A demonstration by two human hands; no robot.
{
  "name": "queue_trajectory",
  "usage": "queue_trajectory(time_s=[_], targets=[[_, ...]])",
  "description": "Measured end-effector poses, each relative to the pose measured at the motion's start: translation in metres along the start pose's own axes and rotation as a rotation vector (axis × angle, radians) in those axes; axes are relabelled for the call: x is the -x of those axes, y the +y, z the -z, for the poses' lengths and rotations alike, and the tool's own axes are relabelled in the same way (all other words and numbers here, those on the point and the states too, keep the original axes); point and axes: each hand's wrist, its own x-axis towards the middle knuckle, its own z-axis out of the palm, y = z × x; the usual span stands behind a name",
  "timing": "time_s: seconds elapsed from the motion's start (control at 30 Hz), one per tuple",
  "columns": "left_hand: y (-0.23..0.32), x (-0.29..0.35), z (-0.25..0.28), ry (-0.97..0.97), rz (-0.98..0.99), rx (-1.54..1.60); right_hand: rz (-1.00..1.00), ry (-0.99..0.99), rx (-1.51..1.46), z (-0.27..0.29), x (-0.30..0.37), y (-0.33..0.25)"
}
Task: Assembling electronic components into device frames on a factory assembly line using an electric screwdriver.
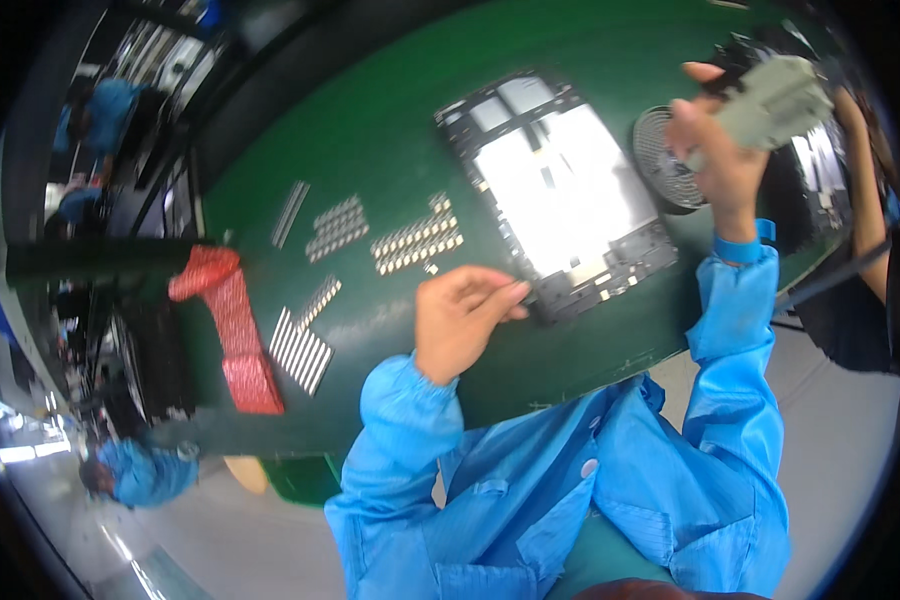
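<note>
An open tablet-like device (pixel 560 190) with a black frame and a bright silvery inside lies on the green table. My left hand (pixel 462 315) is at its near left corner, thumb and fingers pinched together. Whatever sits between those fingertips is too small to make out. My right hand (pixel 722 165), raised at the far right and blurred, is closed around a chunky pale grey-green hand tool (pixel 778 100). A round black fan grille (pixel 660 165) stands below that hand, beside the device.
Left of the device, several rows of small metallic parts (pixel 417 240) and striped strips (pixel 301 352) lie on the green table (pixel 390 360). Red bubble wrap (pixel 238 325) lies farther left. Another person's arm (pixel 863 170) and dark, shiny items (pixel 805 180) are at the right edge.
</note>
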Motion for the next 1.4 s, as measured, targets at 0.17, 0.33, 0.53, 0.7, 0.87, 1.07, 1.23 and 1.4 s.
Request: queue_trajectory(time_s=[0.17,0.33,0.53,0.7,0.87,1.07,1.23,1.4], targets=[[-0.003,-0.008,-0.008,0.028,-0.053,-0.121,0.02,-0.115,-0.103,-0.029,0.002,-0.017],[-0.008,-0.021,-0.005,0.05,-0.101,-0.196,0.005,-0.179,-0.139,-0.052,0.013,-0.029],[-0.002,-0.026,-0.004,0.035,-0.083,-0.151,-0.175,-0.347,-0.272,-0.08,0.044,-0.042],[0.008,-0.037,0.002,-0.01,-0.019,-0.197,-0.354,-0.49,-0.241,-0.099,0.057,-0.037],[0.01,-0.038,0.003,-0.005,0.024,-0.156,-0.377,-0.501,-0.243,-0.107,0.062,-0.029],[0.009,-0.039,0.006,-0.025,0.0,-0.143,-0.385,-0.524,-0.232,-0.108,0.064,-0.022],[0.002,-0.04,0.009,-0.05,-0.046,-0.225,-0.402,-0.6,-0.118,-0.109,0.062,-0.026],[0.006,-0.036,0.008,-0.035,-0.031,-0.171,-0.378,-0.509,-0.219,-0.111,0.062,-0.027]])
